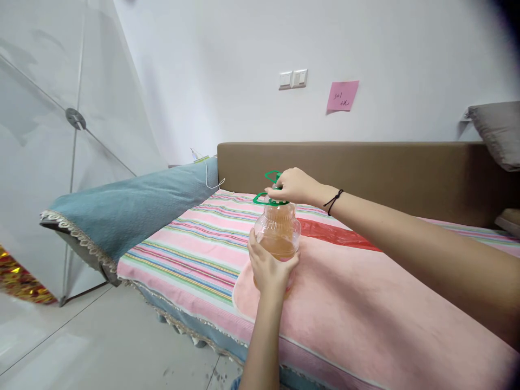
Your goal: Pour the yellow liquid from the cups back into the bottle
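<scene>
A clear, ribbed plastic jug (pixel 279 225), partly filled with amber liquid, stands upright at the front of the sofa seat. My left hand (pixel 271 265) wraps around its lower body from the near side. Over the neck, my right hand (pixel 298 185) is closed on the green cap (pixel 279 176), which is mostly hidden by the fingers. One green loop sticks out left at cap height. Just below it, a green carry handle (pixel 260 199) rings the neck. A dark cord bracelet circles my right wrist.
Beneath the jug lie a pink mat (pixel 345 303) and a striped cover (pixel 190 260). Red plastic (pixel 337 234) lies behind it. A blue-draped armrest (pixel 142 200) bounds the left, a brown backrest (pixel 365 168) the back. A grey cushion (pixel 498 132) sits far right.
</scene>
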